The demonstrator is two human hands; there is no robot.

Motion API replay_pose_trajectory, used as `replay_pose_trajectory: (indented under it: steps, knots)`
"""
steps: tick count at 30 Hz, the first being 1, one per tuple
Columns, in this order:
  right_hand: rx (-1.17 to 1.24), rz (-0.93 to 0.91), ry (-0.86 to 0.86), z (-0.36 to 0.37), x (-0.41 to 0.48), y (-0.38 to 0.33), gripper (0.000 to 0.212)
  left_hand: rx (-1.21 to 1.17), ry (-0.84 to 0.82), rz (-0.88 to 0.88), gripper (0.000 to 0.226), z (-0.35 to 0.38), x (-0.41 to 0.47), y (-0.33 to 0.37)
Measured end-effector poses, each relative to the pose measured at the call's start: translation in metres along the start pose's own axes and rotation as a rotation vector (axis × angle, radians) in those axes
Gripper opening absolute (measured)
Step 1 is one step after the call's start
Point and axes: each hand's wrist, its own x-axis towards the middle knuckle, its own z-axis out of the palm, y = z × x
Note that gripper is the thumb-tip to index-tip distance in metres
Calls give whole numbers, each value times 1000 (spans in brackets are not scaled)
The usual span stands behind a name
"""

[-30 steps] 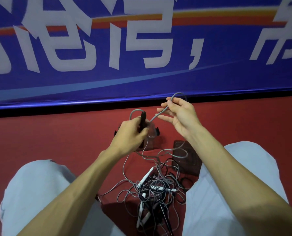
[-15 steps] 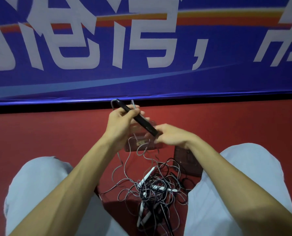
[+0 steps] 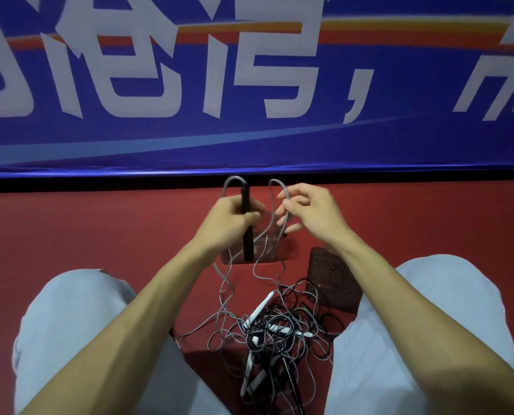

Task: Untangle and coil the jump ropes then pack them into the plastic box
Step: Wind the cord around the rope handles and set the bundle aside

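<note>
Left fingers (image 3: 234, 203) clench black handle (image 3: 245, 193) upright; right fingers (image 3: 291, 202) hook its grey rope (image 3: 284, 193) just beside. Untangling step: tangle (image 3: 275, 332) lies on floor between knees. Next, likely pull slack free, coil; box (image 3: 275, 250) under hands.

On the floor (image 3: 100, 229), the jump-rope tangle (image 3: 276, 330) lies before the plastic box (image 3: 275, 250), its lid (image 3: 335, 280) right of the box, the banner (image 3: 249, 85) behind.

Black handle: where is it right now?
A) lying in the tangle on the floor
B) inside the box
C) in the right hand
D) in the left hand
D: the left hand grips the black handle upright, while the right hand holds a loop of grey cord.
</note>
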Motion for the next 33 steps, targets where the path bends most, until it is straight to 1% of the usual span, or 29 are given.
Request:
replay_pose_trajectory:
  steps: [2,4,6,10,14,16,18,19,20,21,23,24,26,27,28,30,31,33]
  knots:
    - [129,21,39,-2,-1,-5,13,155,-129,67,17,4,-2,-2]
    - [251,44,93,-5,-1,-9,13,194,-235,97,16,8,-5,-4]
    - [349,57,155,-10,-1,-12,11,202,-265,108,15,11,-6,-5]
    - [531,91,212,-15,-1,-12,7,240,-227,177,11,13,-5,-5]
    - [706,137,186,-11,0,-12,9,244,-174,217,9,15,-6,-5]
    - [834,153,162,-8,1,-10,8,180,-153,222,8,15,-7,-3]
    - [936,152,148,-5,4,-7,8,33,-136,192,9,14,-8,-1]
    - [937,158,138,-4,4,-6,11,-59,-127,161,10,14,-8,0]
    - [866,175,122,-2,5,-3,15,-146,-116,131,13,14,-8,2]
    - [716,197,89,-1,5,-1,19,-209,-92,121,14,13,-8,2]
    - [360,239,-59,3,3,6,25,-282,-13,137,15,11,-5,4]
    - [241,261,-158,4,2,9,28,-315,30,138,15,10,-4,5]
    - [122,286,-339,5,-2,11,31,-363,117,131,14,5,-2,6]
    - [93,270,-397,4,-3,11,32,-382,156,127,14,2,-1,6]
    - [64,232,-429,3,-4,9,30,-402,187,121,15,-1,1,6]
    - [-32,122,-431,2,-4,8,21,-441,237,110,16,-5,4,5]
    - [-134,54,-415,1,-3,7,15,-449,273,105,17,-7,6,4]
    - [-423,-56,-370,0,-1,13,8,-453,379,81,17,-14,10,2]
